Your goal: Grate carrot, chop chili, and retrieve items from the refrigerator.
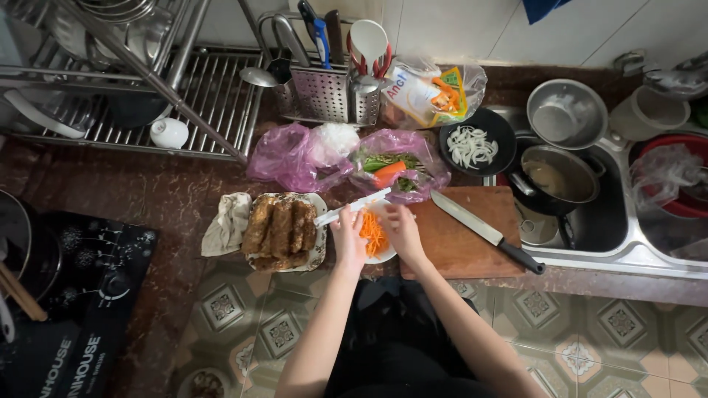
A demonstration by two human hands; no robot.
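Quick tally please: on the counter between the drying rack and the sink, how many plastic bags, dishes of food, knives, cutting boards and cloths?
Pink plastic bags: 2, one left, one holding vegetables
Clear printed bag: 1
Dishes of food: 3, fried pieces, shredded carrot, black bowl of sliced onion
Knife: 1
Cutting board: 1
Cloth: 1
Total: 9

Two bare arms reaching up from the bottom, close together, almost side by side. Left hand (348, 239) curled shut, thumb side up, gripping something thin and white. Right hand (402, 230) just beside it, fingers bent and tips pointing down, almost touching the left. Wrists straight, elbows low and apart.
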